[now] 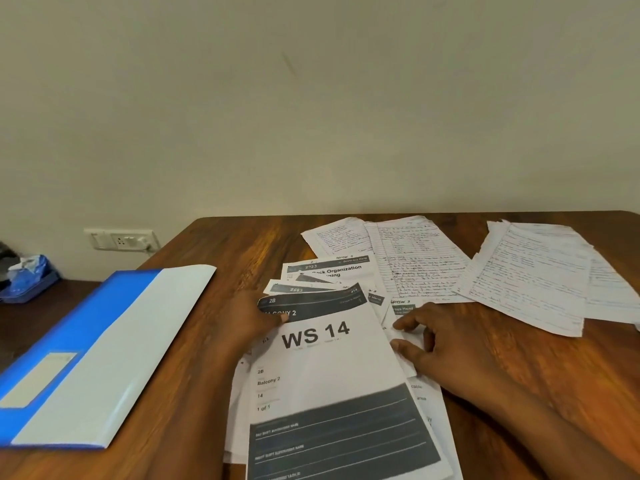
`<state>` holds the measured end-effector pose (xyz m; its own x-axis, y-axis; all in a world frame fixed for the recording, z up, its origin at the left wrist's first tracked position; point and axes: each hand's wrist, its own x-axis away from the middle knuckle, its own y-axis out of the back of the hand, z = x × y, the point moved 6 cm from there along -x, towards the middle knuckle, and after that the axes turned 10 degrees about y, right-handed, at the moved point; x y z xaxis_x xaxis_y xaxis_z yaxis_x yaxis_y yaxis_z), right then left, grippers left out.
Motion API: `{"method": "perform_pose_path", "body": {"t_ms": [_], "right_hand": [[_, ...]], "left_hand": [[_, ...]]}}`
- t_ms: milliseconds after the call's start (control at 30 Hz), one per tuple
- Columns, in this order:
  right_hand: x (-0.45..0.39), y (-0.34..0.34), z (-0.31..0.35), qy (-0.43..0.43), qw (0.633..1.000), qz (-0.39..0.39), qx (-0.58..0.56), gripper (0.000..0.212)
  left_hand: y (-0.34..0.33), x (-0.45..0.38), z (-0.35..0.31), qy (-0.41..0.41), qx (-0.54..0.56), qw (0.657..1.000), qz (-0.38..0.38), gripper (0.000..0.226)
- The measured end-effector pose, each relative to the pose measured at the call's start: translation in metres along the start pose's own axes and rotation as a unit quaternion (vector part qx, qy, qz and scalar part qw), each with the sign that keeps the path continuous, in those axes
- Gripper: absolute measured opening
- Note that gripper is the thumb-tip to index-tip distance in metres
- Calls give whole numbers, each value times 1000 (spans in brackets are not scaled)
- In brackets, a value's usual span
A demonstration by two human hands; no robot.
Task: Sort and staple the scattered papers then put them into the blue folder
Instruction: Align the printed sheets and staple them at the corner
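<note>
A printed sheet headed "WS 14" (332, 375) lies on top of a loose pile of printed papers at the table's near middle. My left hand (247, 320) grips its upper left corner, thumb on the dark header. My right hand (446, 337) rests on the pile's right edge, fingers spread over the sheets beneath. More printed sheets (325, 271) fan out behind it. Handwritten lined pages (415, 261) and a second handwritten stack (533, 275) lie at the back right. The blue folder (100, 344) lies at the left with a white flap on top. No stapler is in view.
The wooden table (540, 382) meets a plain wall behind. To the far left, beyond the table, a blue tray (31, 282) holds crumpled items. A wall socket with a plug (121, 239) sits low on the wall.
</note>
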<state>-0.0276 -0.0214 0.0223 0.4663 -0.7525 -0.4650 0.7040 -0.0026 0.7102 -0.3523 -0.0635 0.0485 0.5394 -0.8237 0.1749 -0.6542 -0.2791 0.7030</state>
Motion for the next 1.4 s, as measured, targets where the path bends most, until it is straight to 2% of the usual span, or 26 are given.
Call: {"method": "perform_pose_path", "body": {"t_ms": [167, 267, 533, 700, 900, 1100, 1233, 1400], "right_hand": [[-2, 5, -4, -14, 999, -22, -28, 20], [-2, 10, -14, -51, 997, -36, -48, 26], [-2, 35, -41, -173, 978, -82, -81, 34], [-1, 37, -41, -207, 951, -114, -200, 47], [-1, 36, -45, -205, 948, -131, -207, 18], [-4, 41, -59, -233, 937, -147, -216, 15], [-4, 48, -69, -248, 926, -160, -233, 18], [-4, 54, -80, -239, 932, -184, -201, 16]], "left_hand": [[-15, 6, -11, -19, 21, 1000, 12, 13], [-25, 15, -22, -42, 44, 998, 26, 12], [-44, 31, -36, -58, 193, 971, 127, 19], [-47, 31, -36, -67, 211, 965, 139, 13], [-48, 27, -33, -73, 202, 967, 137, 9], [-48, 20, -30, -105, 184, 969, 125, 8], [-48, 10, -24, -96, 195, 969, 116, 11], [-49, 11, -26, -118, 183, 970, 107, 19]]}}
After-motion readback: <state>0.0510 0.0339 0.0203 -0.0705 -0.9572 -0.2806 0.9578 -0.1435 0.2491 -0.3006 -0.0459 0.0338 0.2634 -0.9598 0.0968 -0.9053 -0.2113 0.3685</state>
